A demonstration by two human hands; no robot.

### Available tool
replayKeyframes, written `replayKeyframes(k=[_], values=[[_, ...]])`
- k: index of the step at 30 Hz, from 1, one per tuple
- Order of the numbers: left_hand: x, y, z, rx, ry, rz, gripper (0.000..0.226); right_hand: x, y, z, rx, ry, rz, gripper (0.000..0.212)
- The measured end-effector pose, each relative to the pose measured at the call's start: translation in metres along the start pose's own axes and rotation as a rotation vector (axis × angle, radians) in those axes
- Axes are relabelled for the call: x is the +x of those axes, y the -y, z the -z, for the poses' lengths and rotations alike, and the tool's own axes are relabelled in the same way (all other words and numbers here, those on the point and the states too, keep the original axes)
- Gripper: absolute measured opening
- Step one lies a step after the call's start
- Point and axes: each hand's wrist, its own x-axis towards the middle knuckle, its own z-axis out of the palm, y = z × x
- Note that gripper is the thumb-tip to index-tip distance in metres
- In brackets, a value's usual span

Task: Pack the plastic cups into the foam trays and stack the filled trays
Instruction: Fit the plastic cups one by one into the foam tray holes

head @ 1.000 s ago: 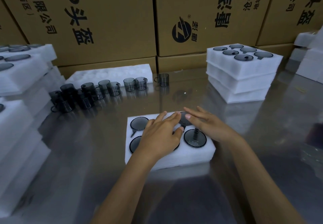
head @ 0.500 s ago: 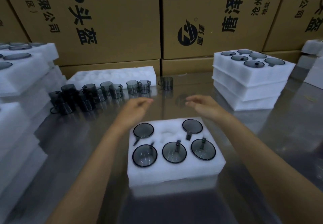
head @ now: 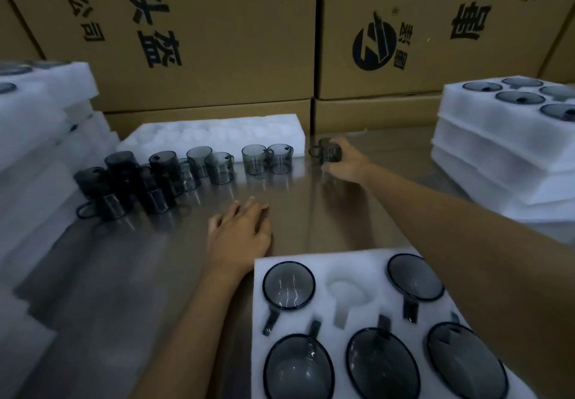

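Note:
A white foam tray lies at the front of the steel table with several smoky grey cups seated in it and one pocket in its back row bare. My right hand reaches far forward and grips a lone grey cup standing on the table. My left hand rests flat on the table just left of the tray, fingers straight. A row of loose grey cups stands further back on the left.
An unfilled foam tray lies behind the loose cups. A stack of filled trays rises at the right, more foam stacks at the left. Cardboard boxes wall off the back.
Both hands left the tray. My right hand moved forward and took hold of the lone cup; my left hand came down flat on the table. The view moved closer.

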Motion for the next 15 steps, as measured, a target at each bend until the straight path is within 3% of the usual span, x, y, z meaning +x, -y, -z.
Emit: replayKeyframes(k=[3, 5, 9, 15], values=[[0.000, 0.001, -0.001, 0.005, -0.008, 0.001, 0.040, 0.009, 0.003, -0.006, -0.068, -0.148, 0.010, 0.031], [0.000, 0.000, -0.001, -0.011, -0.003, 0.010, 0.041, 0.003, 0.004, -0.005, -0.048, -0.246, -0.009, 0.039], [-0.002, -0.003, 0.003, -0.036, 0.025, 0.020, 0.041, -0.030, 0.009, 0.006, 0.021, -0.273, 0.042, 0.051], [-0.009, -0.009, 0.016, -0.180, 0.014, 0.042, 0.040, -0.130, 0.030, 0.039, -0.018, -0.341, 0.515, 0.064]])
